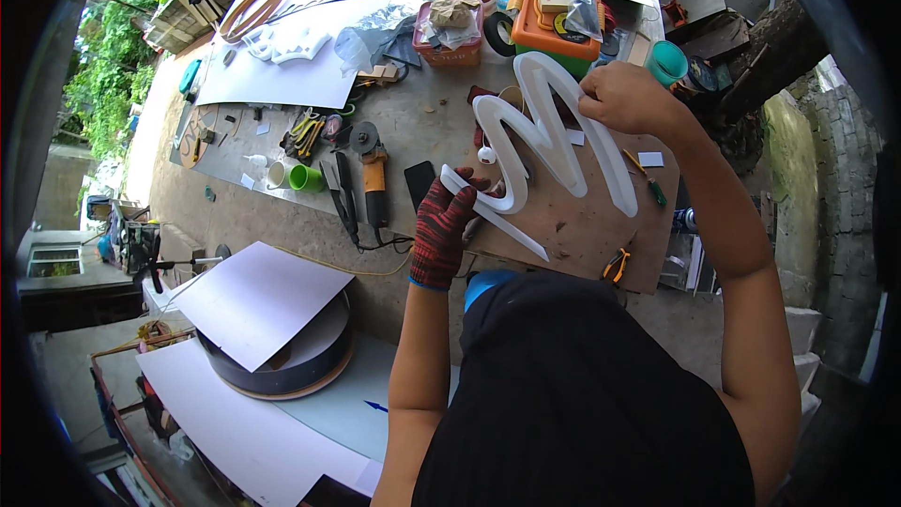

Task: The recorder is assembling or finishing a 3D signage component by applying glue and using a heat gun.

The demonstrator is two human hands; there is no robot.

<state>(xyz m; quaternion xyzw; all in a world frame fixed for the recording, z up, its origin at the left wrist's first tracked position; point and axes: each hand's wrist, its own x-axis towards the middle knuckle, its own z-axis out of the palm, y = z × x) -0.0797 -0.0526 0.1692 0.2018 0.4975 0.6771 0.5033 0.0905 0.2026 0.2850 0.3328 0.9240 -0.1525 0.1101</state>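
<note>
A white, looping plastic shape (554, 160) with raised walls and a script-like outline is held over the brown board (610, 244). My left hand (441, 225), in a red and black glove, is closed on its lower left end, where a straight strip slants down to the right. My bare right hand (619, 99) grips the upper right loop. Beside my left hand lie a black phone (418, 188), an orange angle grinder (375, 188) and a black flat-plated tool (343, 197). Orange-handled pliers (616, 266) and a green-handled screwdriver (654, 189) lie on the board.
An orange toolbox (535, 23), red tub (448, 54), teal cup (666, 64) and green cup (305, 178) stand on the worktable. White sheets (272, 84) lie at the back; more (258, 296) rest on a round drum at lower left. A tree trunk (770, 84) is at right.
</note>
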